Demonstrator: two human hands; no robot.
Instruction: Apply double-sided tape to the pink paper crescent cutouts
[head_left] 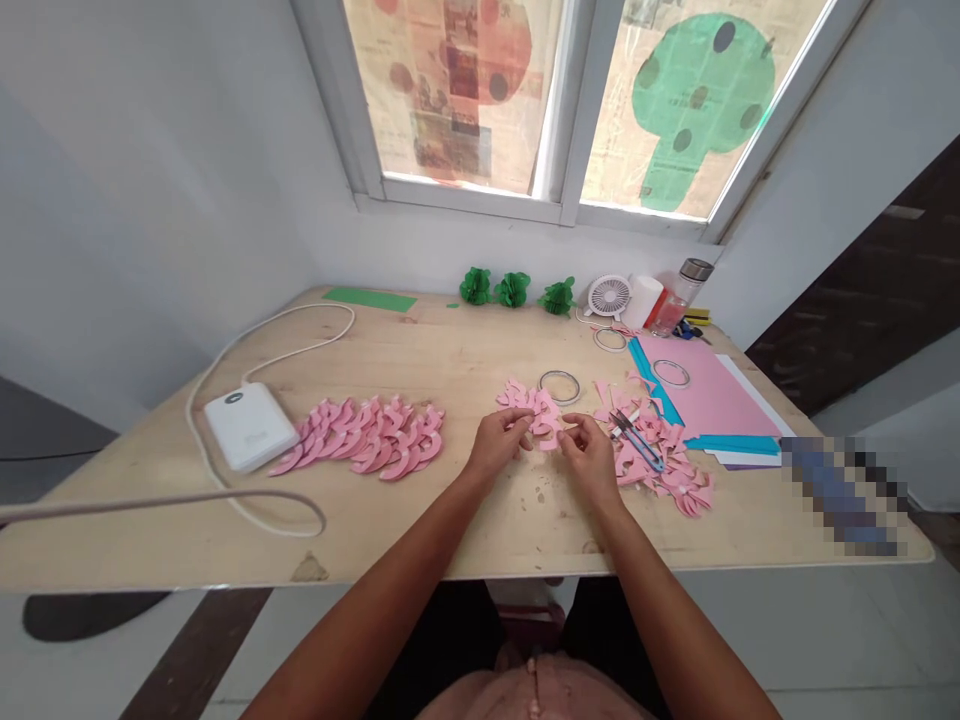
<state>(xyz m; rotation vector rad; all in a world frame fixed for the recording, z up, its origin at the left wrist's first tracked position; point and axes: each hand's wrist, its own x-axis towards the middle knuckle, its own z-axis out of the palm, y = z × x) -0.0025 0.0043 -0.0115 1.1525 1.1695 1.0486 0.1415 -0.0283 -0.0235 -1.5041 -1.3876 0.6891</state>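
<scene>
A person's left hand and right hand, slightly apart, flank pink paper cutouts on a wooden desk, their grip unclear, with scissors lying on paper scraps beside the right.

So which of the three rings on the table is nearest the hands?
The ring just beyond the right hand, beside the pink paper cutouts; the others lie farther off, one on the pink sheet, one before the white fan.
</scene>
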